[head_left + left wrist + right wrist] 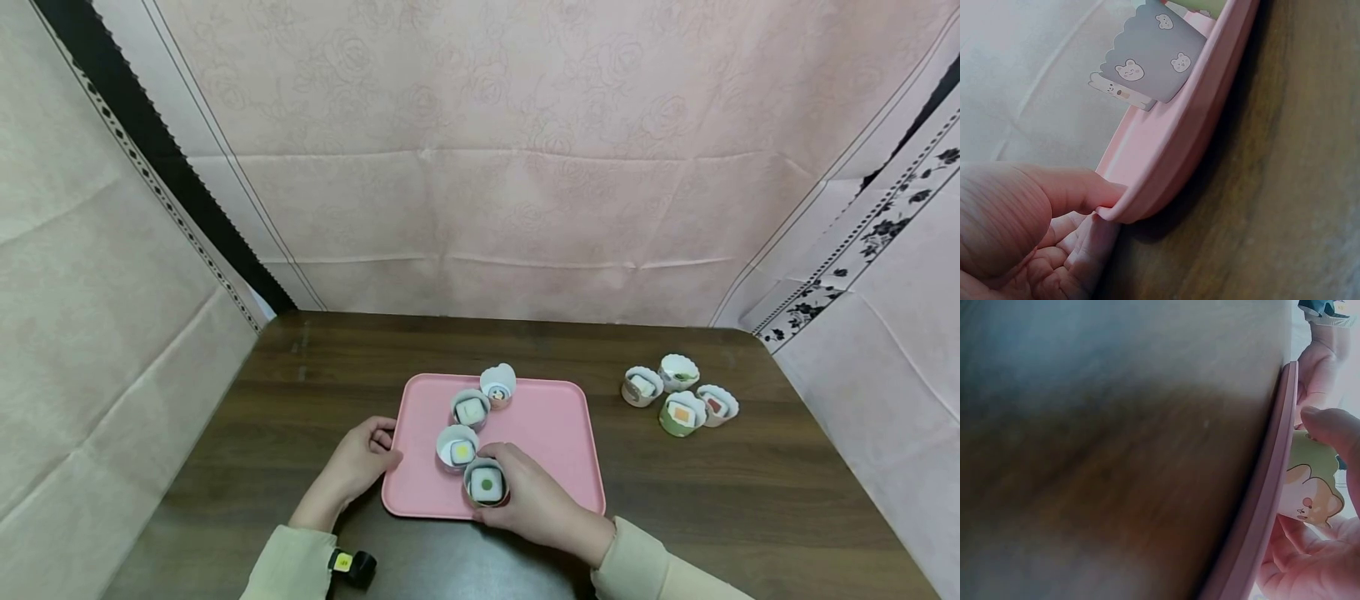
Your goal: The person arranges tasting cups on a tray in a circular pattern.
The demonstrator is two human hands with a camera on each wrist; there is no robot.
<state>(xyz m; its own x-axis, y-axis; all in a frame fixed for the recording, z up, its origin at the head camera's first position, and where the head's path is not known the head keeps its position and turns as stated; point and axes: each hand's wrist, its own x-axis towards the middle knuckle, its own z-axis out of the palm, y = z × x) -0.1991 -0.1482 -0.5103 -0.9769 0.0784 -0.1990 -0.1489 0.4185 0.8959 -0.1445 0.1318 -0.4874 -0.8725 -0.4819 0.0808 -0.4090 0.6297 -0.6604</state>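
Note:
In the head view my left hand (358,457) pinches the left rim of a pink tray (558,437), with the thumb over the rim in the left wrist view. My right hand (534,500) grips a green paper cupcake cup (487,485) at the tray's front edge. Inside that cup is a white square piece with a green dot. The right wrist view shows its side printed with an animal face (1307,500). Behind it on the tray stand a cup with a yellow-marked square (457,447), a grey cup (470,409) and a light cup (498,384), roughly in a row.
Several more paper cups stand grouped on the wooden table (675,517) right of the tray, among them a green cup (681,415) with an orange-marked square. Pale cloth (480,208) hangs behind the table's far edge. A black band (358,570) is on the left wrist.

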